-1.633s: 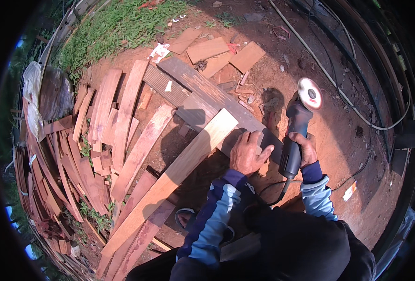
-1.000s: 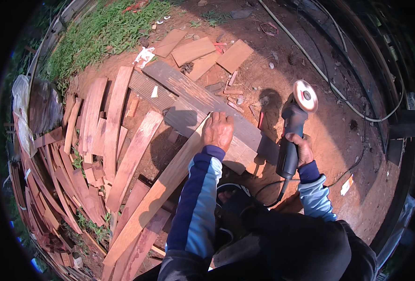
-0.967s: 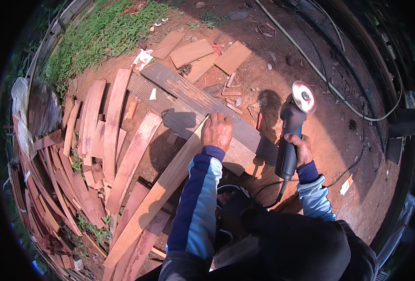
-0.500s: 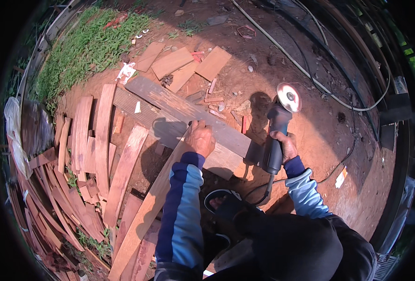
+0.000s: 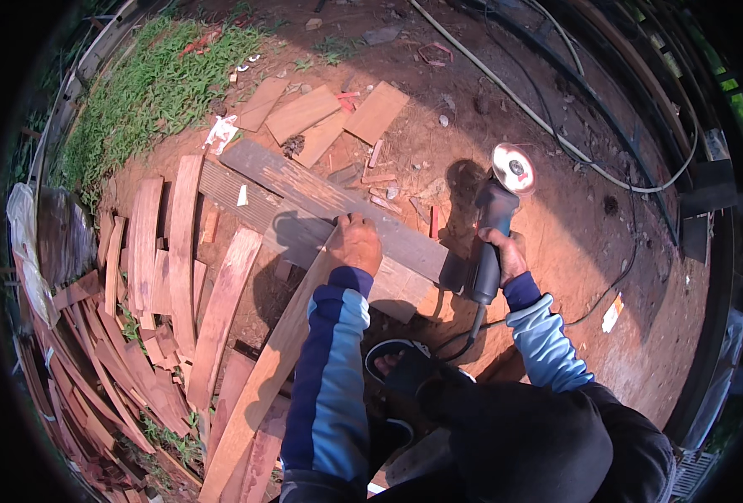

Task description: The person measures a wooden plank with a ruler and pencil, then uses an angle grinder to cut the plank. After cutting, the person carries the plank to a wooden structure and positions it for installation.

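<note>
Gripping grinder [image 5: 486, 272] at three o'clock in right hand [image 5: 508, 251]; near centre, holding plank [image 5: 275, 365] by its end in curled fingers of left hand [image 5: 357, 246], toward seven (underside hidden). Having grey boards [image 5: 313, 186] just beyond at eleven, wood pile [image 5: 141, 360] at nine.

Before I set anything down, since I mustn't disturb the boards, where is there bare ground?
The widest bare dirt lies right of the grinder, bordered by the pale hose beyond and the right sleeve nearer in. A smaller shaded patch, lightly littered, sits between the offcut boards and that hose. The left side is crowded with piled planks.
</note>
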`<state>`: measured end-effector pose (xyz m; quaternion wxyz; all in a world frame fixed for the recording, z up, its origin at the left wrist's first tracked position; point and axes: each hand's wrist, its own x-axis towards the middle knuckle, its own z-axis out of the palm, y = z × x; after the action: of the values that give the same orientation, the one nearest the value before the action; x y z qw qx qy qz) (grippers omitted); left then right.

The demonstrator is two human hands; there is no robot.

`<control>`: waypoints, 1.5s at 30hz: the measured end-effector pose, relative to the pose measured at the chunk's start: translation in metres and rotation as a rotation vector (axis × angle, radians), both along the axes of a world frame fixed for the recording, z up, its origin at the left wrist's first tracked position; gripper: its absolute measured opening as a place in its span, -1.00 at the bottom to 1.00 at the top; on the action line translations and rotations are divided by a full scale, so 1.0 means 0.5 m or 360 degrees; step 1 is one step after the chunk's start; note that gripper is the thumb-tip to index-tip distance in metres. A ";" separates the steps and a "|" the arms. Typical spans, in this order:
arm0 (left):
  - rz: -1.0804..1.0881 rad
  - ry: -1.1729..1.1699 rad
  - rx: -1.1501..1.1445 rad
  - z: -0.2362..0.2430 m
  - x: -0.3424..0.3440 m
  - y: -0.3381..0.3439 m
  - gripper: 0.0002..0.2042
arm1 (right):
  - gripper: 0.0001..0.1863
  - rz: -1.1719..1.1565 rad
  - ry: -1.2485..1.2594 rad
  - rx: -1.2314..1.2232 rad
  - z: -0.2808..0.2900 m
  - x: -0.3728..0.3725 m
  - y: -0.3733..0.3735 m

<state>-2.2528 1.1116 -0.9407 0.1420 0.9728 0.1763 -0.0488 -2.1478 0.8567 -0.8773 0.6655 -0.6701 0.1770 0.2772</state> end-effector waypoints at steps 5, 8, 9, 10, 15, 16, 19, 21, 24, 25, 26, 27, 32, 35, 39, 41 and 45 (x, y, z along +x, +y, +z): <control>-0.0090 -0.0045 -0.0211 0.030 -0.003 0.025 -0.75 | -0.62 0.0018 -0.0031 -0.0047 -0.002 0.003 0.006; -0.0105 -0.0009 -0.0439 0.045 -0.006 0.033 -0.77 | -0.61 0.0022 -0.0019 -0.0066 -0.010 0.006 0.011; -0.0158 0.0043 -0.0441 0.040 -0.006 0.040 -0.78 | -0.61 0.0033 -0.0021 -0.0081 -0.012 0.008 0.013; -0.0213 0.0098 -0.0445 0.039 -0.006 0.043 -0.79 | -0.61 0.0041 -0.0021 -0.0098 -0.013 0.009 0.016; -0.0111 -0.0086 -0.0366 0.042 -0.021 0.028 -0.84 | -0.61 0.0015 -0.0004 -0.0040 -0.011 0.007 0.028; -0.0103 -0.0094 -0.0355 0.046 -0.020 0.025 -0.84 | -0.62 0.0011 0.0005 -0.0032 -0.011 0.006 0.028; -0.0112 -0.0076 -0.0286 0.059 -0.020 0.021 -0.81 | -0.62 -0.0003 0.0013 -0.0061 -0.020 0.008 0.025; -0.0040 -0.0065 -0.0307 0.070 -0.014 0.011 -0.78 | -0.62 -0.0026 0.0025 -0.0054 -0.026 0.010 0.020; -0.0062 0.0032 -0.0256 0.058 -0.008 0.015 -0.76 | -0.62 -0.0027 -0.0004 -0.0053 -0.026 0.007 0.021; -0.0092 0.0076 -0.0225 0.056 -0.005 0.018 -0.75 | -0.62 -0.0023 -0.0024 -0.0054 -0.025 0.007 0.021; -0.0141 0.0085 -0.0170 0.053 -0.003 0.019 -0.74 | -0.62 -0.0021 -0.0025 -0.0066 -0.024 0.008 0.022; -0.0189 0.0094 -0.0114 0.051 -0.002 0.021 -0.73 | -0.62 -0.0018 -0.0027 -0.0079 -0.024 0.009 0.022; -0.0209 0.0083 -0.0280 0.066 0.000 0.038 -0.66 | -0.63 -0.0025 -0.0024 -0.0035 -0.019 0.009 0.021; -0.0043 -0.0055 -0.0528 0.069 -0.008 0.049 -0.63 | -0.65 -0.0045 0.0004 -0.0003 -0.018 0.008 0.021; -0.0054 0.0045 -0.0344 0.075 -0.006 0.034 -0.58 | -0.68 -0.0042 -0.0017 -0.0010 -0.028 0.008 0.019; -0.0035 0.0175 -0.0297 0.075 0.000 0.030 -0.56 | -0.69 -0.0040 -0.0030 -0.0021 -0.031 0.008 0.020; 0.0027 0.0212 -0.0296 0.064 0.000 0.031 -0.55 | -0.68 -0.0026 -0.0007 -0.0063 -0.034 0.010 0.022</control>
<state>-2.2529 1.1272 -0.9089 0.2200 0.9485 0.1885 -0.1283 -2.1430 0.8679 -0.8944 0.6547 -0.6822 0.1865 0.2669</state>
